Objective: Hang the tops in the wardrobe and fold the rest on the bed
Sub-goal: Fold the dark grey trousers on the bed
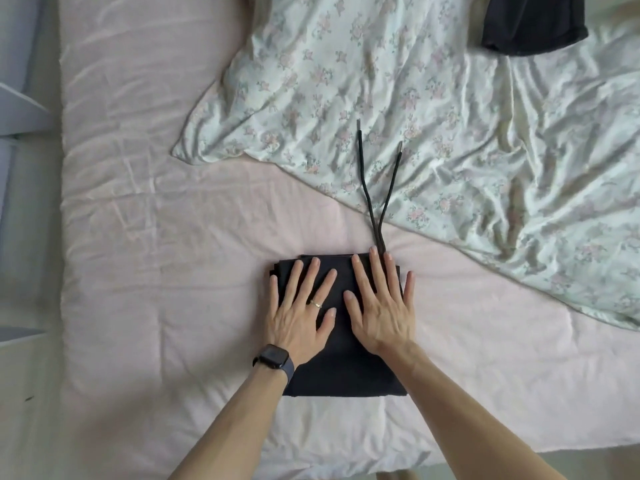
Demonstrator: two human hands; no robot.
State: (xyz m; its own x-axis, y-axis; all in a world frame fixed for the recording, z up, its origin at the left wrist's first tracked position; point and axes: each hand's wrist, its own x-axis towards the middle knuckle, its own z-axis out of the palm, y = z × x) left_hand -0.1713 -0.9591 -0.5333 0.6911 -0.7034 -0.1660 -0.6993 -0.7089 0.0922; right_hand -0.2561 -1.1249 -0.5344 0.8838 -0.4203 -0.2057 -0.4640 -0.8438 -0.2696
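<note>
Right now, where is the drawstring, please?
In the head view, the drawstring runs from the right corner of the folded dark garment onto the floral duvet.

Your folded black fabric garment (341, 358) sits on a plain pale-pink bedsheet (156, 237). From 12 to 3 o'clock spreads a white crumpled duvet (433, 98) patterned with faded pink flowers.

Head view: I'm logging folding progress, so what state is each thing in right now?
dark garment: folded into a flat rectangle on the pink sheet.
drawstrings: two, trailing loose from its far edge onto the floral duvet.
left hand: flat, fingers spread, pressing the garment.
right hand: flat, fingers spread, pressing the garment.
floral duvet: rumpled, lying diagonally.
second dark garment: lying on the duvet, partly cut off by the frame.
</note>
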